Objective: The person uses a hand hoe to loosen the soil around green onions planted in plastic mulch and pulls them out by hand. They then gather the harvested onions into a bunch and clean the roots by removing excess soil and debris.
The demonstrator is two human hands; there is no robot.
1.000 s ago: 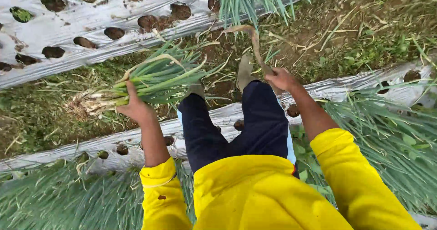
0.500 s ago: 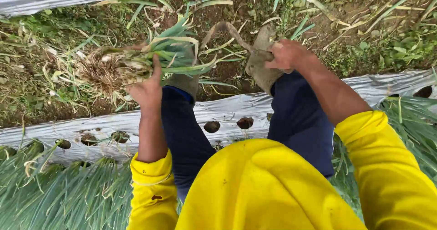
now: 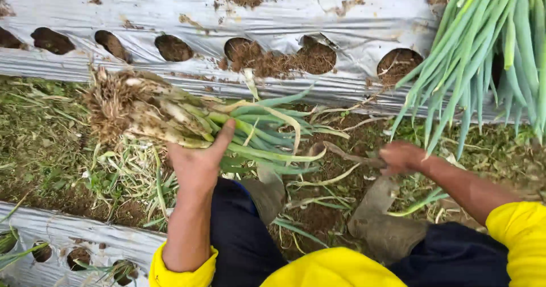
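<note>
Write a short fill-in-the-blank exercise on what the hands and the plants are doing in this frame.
1. The left hand grips a bunch of green onions whose roots point to the picture's ____.
2. The plastic mulch sheet has round ____ showing soil.
3. The right hand holds a ____ dried leaf.

Missing words: left; holes; brown

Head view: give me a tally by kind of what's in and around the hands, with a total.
Hands: 2, left hand and right hand
Green onion bunch in the left grip: 1
Thin brown strip in the right grip: 1
Boots: 2, left boot and right boot
Silver mulch sheets: 2, upper sheet and lower sheet
Standing onion clump: 1
Total: 9
</note>
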